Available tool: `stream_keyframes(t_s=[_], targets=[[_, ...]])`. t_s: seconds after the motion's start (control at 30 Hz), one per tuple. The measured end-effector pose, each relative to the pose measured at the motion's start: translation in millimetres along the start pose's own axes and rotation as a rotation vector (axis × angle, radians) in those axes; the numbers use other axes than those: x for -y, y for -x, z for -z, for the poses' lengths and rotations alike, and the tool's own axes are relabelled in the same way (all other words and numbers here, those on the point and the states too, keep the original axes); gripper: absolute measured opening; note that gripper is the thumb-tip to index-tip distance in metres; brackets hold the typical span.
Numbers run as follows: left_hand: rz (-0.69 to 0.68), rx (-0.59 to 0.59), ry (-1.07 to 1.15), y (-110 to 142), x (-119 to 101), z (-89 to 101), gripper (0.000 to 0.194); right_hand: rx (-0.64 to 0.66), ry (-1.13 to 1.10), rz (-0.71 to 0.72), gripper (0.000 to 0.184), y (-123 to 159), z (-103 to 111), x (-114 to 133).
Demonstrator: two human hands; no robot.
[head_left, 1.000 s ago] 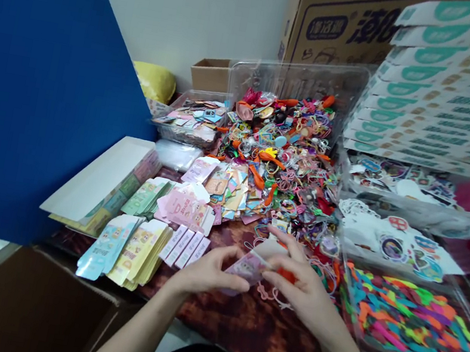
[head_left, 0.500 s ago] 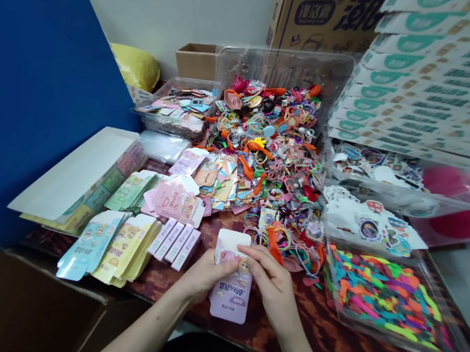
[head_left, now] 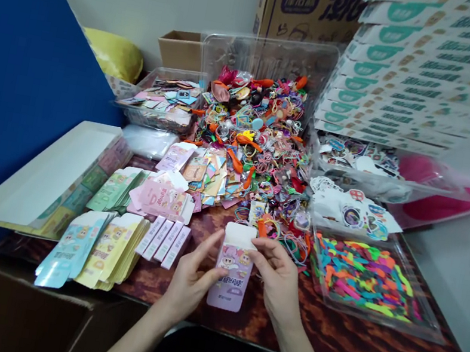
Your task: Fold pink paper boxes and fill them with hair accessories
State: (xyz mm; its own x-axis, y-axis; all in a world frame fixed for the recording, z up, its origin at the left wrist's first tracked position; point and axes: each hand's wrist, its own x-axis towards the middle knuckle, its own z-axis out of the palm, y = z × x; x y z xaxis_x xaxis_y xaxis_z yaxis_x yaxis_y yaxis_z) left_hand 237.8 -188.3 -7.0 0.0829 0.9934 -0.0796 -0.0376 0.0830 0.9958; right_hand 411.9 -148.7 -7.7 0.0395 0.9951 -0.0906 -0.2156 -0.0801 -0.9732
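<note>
The person's forearms [head_left: 132, 346] angle in from the bottom edge and converge at the middle of a table with a wood-grain cover [head_left: 368, 351], wrists bent and hands close together but not touching each other. Held upright between them is a lilac paper packet [head_left: 230, 278] with a cartoon print and a white top flap. The left hand [head_left: 195, 269] grips its lower left side, with the thumb reaching across the face, while the right hand [head_left: 275, 280] pinches its upper right edge, fingers curled over. The exact finger contact is hard to make out at this angle. Just left of the hands lie narrow pink-and-white cards [head_left: 162, 242], a stack of yellow packets [head_left: 110, 251], and pale blue packets [head_left: 70, 247]. Pink packets [head_left: 160, 199] sit beyond them, below a large heap of hair ties and balloons [head_left: 251, 136]. To the right are a clear tray of multicoloured flat strips [head_left: 362, 277] and loose round stickers [head_left: 353, 212], with a tall stack of flat printed boxes [head_left: 417, 69] behind.
</note>
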Motion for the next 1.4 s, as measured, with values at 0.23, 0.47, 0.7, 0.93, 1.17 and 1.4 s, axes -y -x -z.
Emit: stream_keyframes(t_s=[0.23,0.47,0.7,0.93,1.17,1.4], targets=[[0.000,0.124,-0.100,-4.1,-2.4,8.4,0.036,0.068,0.112,-0.033,0.027,3.2,10.9,4.5],[0.039,0.184,-0.139,-2.9,-7.9,7.0,0.025,0.174,0.218,0.035,0.020,4.9,15.2,14.8],[0.027,0.158,-0.056,-2.8,-8.0,6.1,0.047,0.359,0.269,0.152,0.015,6.6,14.2,16.2],[0.013,0.203,-0.120,-2.7,-6.4,5.7,0.062,0.232,0.251,0.023,0.014,5.4,5.8,9.5],[0.031,0.212,-0.072,-1.9,-6.8,5.8,0.066,0.242,0.297,0.006,0.017,-2.3,4.3,17.9],[0.044,0.212,-0.101,2.6,0.3,8.3,0.065,0.397,0.416,0.155,0.014,6.4,18.9,18.8]])
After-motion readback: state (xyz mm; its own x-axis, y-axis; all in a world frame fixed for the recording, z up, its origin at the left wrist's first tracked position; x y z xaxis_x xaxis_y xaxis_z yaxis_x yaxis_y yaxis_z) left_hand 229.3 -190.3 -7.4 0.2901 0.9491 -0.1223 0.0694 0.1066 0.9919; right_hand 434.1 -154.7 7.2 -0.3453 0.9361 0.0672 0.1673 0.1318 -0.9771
